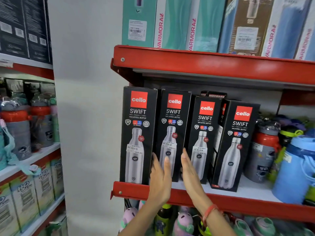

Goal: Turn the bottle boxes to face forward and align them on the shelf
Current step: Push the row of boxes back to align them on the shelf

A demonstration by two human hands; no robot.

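Several black Cello Swift bottle boxes stand on the red-edged shelf (pixel 221 200). The first box (pixel 138 135) sits at the far left, front outward. The second box (pixel 173 126) stands beside it, also front outward. My left hand (pixel 160 181) lies flat against its lower left edge and front, fingers straight. My right hand (pixel 190 172) presses flat along its lower right edge. The third box (pixel 203 133) stands slightly further back. The fourth box (pixel 236 143) is angled, with another box (pixel 221 126) turned sideways behind it.
Loose bottles (pixel 265 150) and a blue jug (pixel 296 169) crowd the shelf's right side. Varmora boxes (pixel 187 23) fill the shelf above. Small colourful bottles (pixel 184 220) stand below. A white wall (pixel 85 116) separates a second rack (pixel 29 150) at left.
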